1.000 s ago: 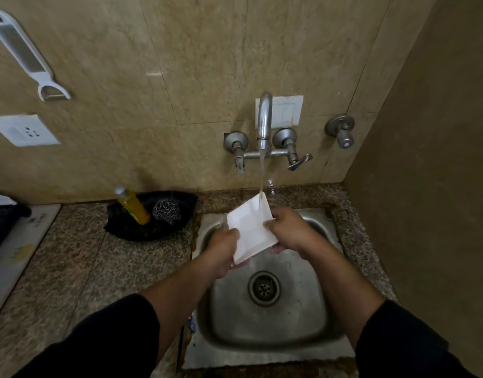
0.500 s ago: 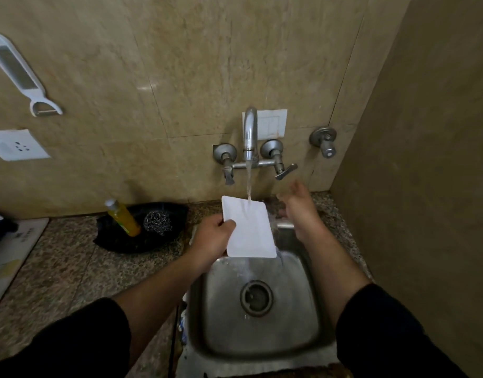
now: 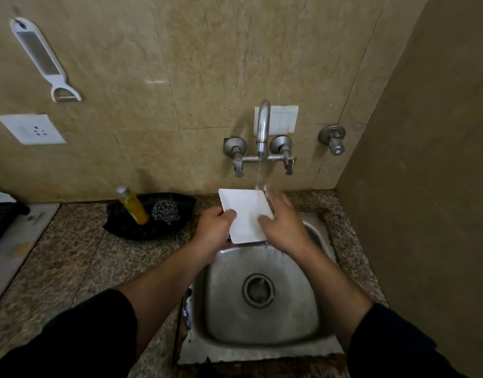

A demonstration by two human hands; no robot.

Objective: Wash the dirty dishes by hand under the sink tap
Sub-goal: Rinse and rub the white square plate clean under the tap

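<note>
One plate (image 3: 245, 214), two hands (image 3: 215, 227) (image 3: 285, 230), one tap (image 3: 263, 126).

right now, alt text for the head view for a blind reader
The left hand grips a white square plate by its left edge over a steel sink while the right hand lies flat on its right side under a stream from the wall tap. A yellow bottle and steel scourer sit beside the sink.

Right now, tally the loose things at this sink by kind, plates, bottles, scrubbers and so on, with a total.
white plate: 1
yellow bottle: 1
steel scrubber: 1
black tray: 1
Total: 4
</note>
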